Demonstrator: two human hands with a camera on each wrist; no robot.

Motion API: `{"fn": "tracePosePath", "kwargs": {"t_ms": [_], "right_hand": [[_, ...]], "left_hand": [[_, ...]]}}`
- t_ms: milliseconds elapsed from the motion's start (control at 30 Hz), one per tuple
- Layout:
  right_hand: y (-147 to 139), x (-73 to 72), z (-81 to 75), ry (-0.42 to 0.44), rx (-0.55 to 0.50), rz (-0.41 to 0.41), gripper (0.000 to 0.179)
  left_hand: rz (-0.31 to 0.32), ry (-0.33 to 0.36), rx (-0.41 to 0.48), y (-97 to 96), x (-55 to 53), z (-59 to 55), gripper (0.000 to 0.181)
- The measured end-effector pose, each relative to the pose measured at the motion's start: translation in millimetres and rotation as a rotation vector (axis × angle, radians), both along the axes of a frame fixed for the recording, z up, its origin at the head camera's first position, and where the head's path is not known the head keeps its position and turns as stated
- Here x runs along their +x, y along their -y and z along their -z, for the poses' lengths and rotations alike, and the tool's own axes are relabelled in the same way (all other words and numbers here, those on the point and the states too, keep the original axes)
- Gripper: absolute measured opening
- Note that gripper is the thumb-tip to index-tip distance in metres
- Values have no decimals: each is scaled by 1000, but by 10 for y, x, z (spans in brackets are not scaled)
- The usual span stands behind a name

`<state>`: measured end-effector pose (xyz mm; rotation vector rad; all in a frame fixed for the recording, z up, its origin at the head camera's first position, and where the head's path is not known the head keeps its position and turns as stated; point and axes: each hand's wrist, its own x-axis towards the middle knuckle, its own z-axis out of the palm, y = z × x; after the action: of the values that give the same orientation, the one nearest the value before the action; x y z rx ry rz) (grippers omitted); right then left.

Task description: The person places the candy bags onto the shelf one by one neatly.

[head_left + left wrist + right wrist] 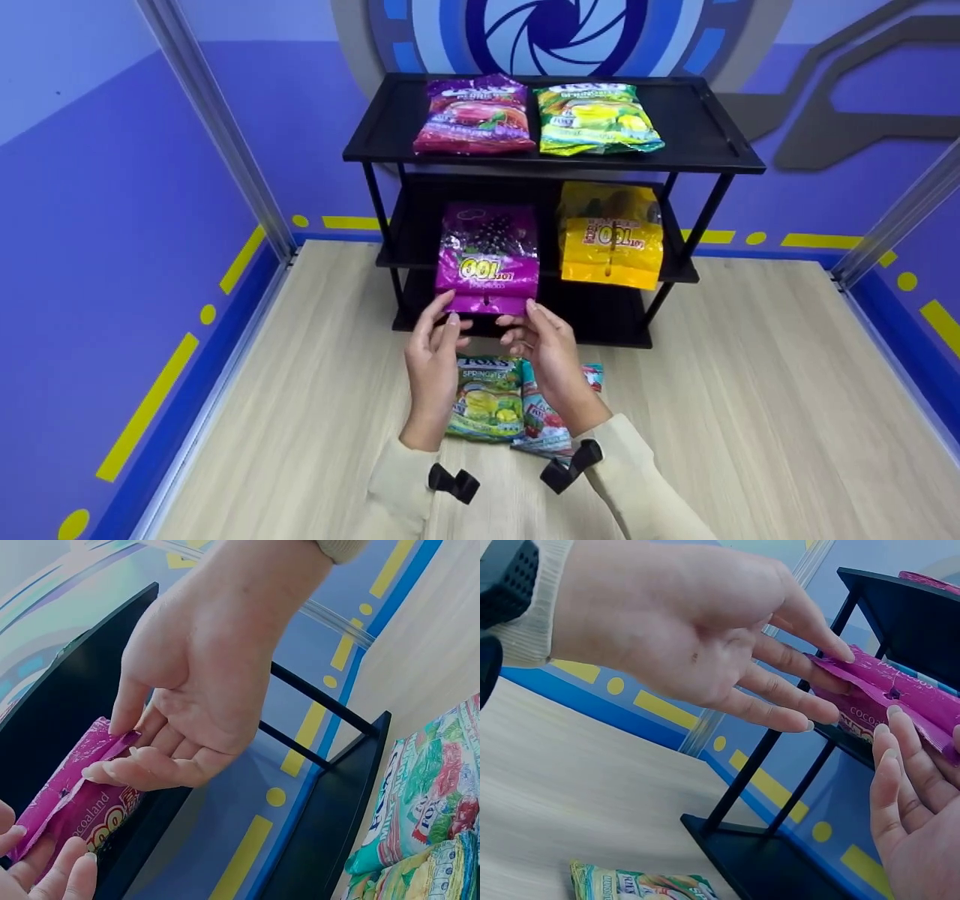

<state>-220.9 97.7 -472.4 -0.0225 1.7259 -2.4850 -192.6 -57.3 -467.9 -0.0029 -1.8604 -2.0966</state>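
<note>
A purple Lot 100 candy bag (pixel 487 255) lies on the middle shelf, its print upside down in the head view and its near edge jutting past the shelf front. My left hand (pixel 435 360) pinches the bag's near left corner between thumb and fingers. On the near right corner, my right hand (pixel 551 352) does likewise. The left wrist view shows the left hand (pixel 202 675) at the folded purple edge, with the other hand's fingers opposite. In the right wrist view the right hand (pixel 690 637) holds its corner by thumb and index finger, other fingers extended.
A yellow Lot 100 bag (pixel 611 240) sits right of the purple one on the black rack (pixel 720 142). Up top lie a berries bag (pixel 476 116) and a green-yellow bag (pixel 596 120). Below my hands, a Spring Tea bag (pixel 484 405) and a teal bag (pixel 544 420) rest on the table.
</note>
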Motion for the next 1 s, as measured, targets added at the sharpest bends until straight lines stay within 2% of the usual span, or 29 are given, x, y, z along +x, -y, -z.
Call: {"fn": "tracePosePath", "kwargs": {"t_ms": [167, 333, 633, 833, 1000], "right_hand": [[-22, 48, 11, -5, -11, 32, 32], [-62, 107, 34, -24, -63, 97, 26], [-121, 139, 46, -140, -113, 122, 36], [-113, 130, -12, -202, 28, 88, 36], [-123, 92, -56, -193, 125, 51, 36]], "left_hand": [[-2, 44, -25, -2, 5, -13, 33], [4, 26, -47, -11, -11, -25, 35], [32, 24, -58, -8, -47, -46, 39], [34, 33, -54, -18, -97, -49, 40], [35, 39, -57, -28, -124, -51, 40]]}}
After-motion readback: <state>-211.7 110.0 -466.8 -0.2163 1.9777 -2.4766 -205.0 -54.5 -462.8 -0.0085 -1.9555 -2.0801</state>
